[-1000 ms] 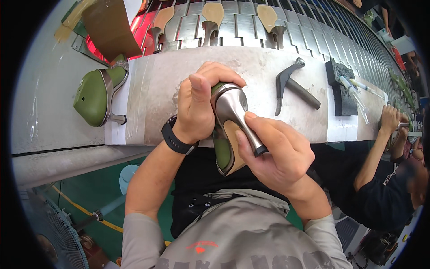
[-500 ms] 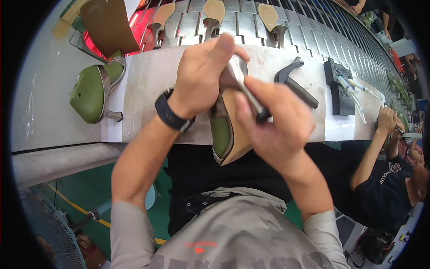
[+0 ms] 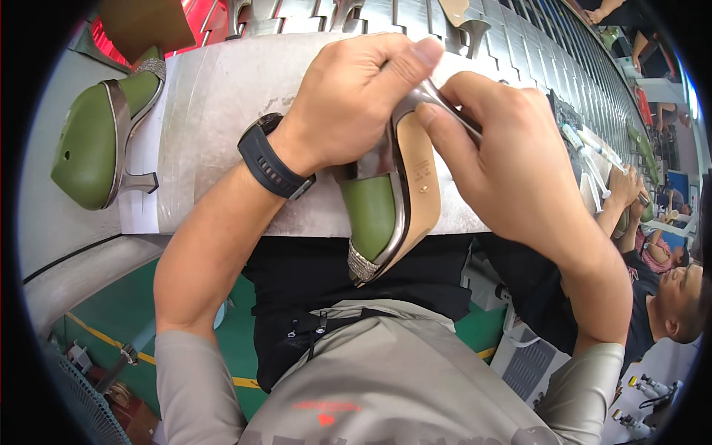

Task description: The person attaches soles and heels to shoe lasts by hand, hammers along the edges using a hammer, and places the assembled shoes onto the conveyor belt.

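Observation:
A high-heeled shoe [image 3: 420, 182] on a green shoe last [image 3: 368, 213] is held over the table's near edge, its tan sole turned up and to the right. Its glittering band and pointed end hang toward me. My left hand [image 3: 352, 104] is closed around the metallic heel end, thumb on top. My right hand [image 3: 519, 159] pinches the slim heel between thumb and fingers; the heel's tip is hidden behind them. Another green last with a metallic-strapped high-heeled shoe [image 3: 89, 148] lies on its side at the left, apart from both hands.
More heeled shoes [image 3: 471, 33] stand along the slatted metal conveyor [image 3: 408, 15] beyond the pale worktable [image 3: 215, 111]. Syringes [image 3: 589, 159] lie at the right, past my right hand. Farther right a co-worker's hands [image 3: 624, 189] hold something greenish. A brown board [image 3: 144, 26] stands at the far left.
My view has shifted, so the left shoe and table sit differently. My right hand has closed in on the heel and now covers the hammer-like tool. The sole shows more of its face.

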